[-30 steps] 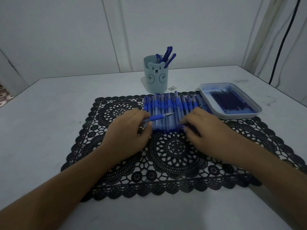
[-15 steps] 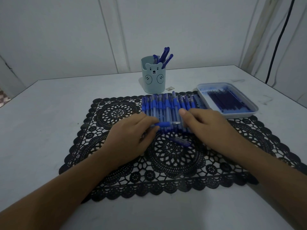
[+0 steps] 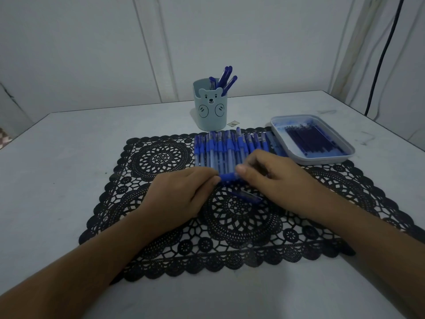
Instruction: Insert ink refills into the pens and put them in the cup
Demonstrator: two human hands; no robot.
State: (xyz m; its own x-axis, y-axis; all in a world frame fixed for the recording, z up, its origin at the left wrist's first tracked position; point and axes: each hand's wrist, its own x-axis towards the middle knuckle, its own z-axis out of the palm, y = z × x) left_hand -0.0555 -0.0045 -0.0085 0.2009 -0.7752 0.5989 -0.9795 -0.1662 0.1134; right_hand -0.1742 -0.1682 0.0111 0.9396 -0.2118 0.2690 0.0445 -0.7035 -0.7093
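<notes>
Pinching a blue pen (image 3: 227, 176) between them, left hand (image 3: 181, 196) and right hand (image 3: 273, 178); pen row (image 3: 220, 150) just behind

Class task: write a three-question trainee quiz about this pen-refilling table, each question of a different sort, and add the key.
1. True or false: the pale blue bear-faced plastic cup already holds blue pens.
2. How many hands grip the single blue pen held above the black lace placemat?
3. Where do the dark ink refills lie? A) in the cup B) in the pale rectangular plastic tray C) on the placemat
Key: 1 true; 2 two, the left hand and right hand; 3 B.
</notes>
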